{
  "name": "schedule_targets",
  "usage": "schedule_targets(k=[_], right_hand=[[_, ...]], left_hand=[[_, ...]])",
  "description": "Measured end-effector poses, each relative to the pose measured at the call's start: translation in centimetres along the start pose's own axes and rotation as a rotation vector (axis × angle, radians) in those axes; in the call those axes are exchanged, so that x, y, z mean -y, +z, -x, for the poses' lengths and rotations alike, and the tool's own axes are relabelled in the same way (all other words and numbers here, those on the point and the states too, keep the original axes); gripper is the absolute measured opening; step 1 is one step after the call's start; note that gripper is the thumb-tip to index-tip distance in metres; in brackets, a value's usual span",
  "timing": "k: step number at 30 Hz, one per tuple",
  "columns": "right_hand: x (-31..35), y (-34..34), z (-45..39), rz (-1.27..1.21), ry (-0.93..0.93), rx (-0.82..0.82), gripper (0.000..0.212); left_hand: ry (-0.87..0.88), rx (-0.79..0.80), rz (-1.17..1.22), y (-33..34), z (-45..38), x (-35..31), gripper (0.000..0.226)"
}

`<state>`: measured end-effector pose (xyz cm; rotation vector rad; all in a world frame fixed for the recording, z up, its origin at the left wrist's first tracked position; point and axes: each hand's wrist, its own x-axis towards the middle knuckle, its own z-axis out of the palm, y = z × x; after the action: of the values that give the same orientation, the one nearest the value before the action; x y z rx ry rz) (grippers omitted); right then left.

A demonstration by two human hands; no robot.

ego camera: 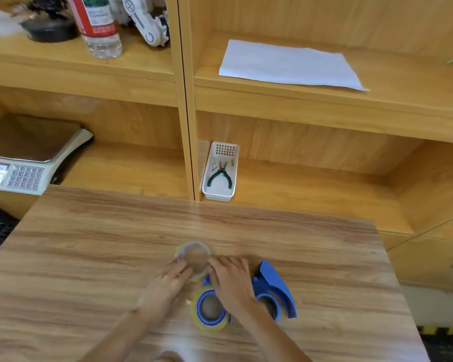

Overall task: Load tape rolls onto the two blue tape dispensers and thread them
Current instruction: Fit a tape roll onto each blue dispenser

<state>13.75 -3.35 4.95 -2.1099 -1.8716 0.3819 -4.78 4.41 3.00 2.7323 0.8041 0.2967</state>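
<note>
A loose clear-yellowish tape roll (194, 253) lies flat on the wooden table (89, 244). My left hand (171, 279) pinches its near left rim and my right hand (229, 276) holds its right rim. Below my right hand lies a blue dispenser (211, 309) with a yellowish tape roll around its hub. To the right a second blue dispenser (276, 288) lies on its side, its hub bare; my right forearm covers part of it.
A white basket (220, 194) with green-handled pliers (220, 176) stands on the shelf behind the table. A scale (24, 173) is at the left. Higher shelves hold a water bottle (100, 24) and a white paper sheet (288, 65).
</note>
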Motion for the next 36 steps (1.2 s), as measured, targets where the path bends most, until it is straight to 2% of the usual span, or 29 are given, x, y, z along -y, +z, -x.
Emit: schedule_targets(k=[3,7,10,15,16,19,23,31,36], right_hand=[[-2.2,-1.3,1.3,-0.022,0.027,-0.036,0.021],[-4.9,-2.6,3.2,0.002,0.102,-0.076,0.017],[-6.6,-3.7,4.4,0.017,0.110,-0.098,0.015],[-8.2,-4.5,6.5,0.049,0.174,-0.114,0.024],[-8.5,-4.8,7.2,0.032,0.180,-0.101,0.026],[-9.6,-5.3,9.2,-0.020,0.164,-0.015,0.051],[-11.2,-5.2,11.2,-0.024,0.163,0.116,0.033],[-12.6,-4.3,12.6,-0.015,0.162,0.233,0.033],[-12.7,-4.5,12.0,-0.020,0.184,0.262,0.030]], left_hand=[[0.067,-0.094,-0.051,-0.3,-2.0,-3.4,0.038],[0.010,0.006,-0.068,1.3,-3.7,-6.5,0.057],[-0.005,0.054,-0.082,1.3,-4.7,-9.0,0.047],[0.038,0.029,-0.097,1.3,-5.1,-12.5,0.040],[0.048,0.035,-0.104,1.6,-5.0,-13.2,0.043],[0.060,0.090,-0.114,2.6,-4.3,-15.4,0.049],[0.073,0.167,-0.109,4.5,-3.3,-17.6,0.047],[0.036,0.237,-0.118,7.0,-3.2,-19.3,0.047],[0.046,0.231,-0.049,7.7,-3.6,-19.4,0.065]])
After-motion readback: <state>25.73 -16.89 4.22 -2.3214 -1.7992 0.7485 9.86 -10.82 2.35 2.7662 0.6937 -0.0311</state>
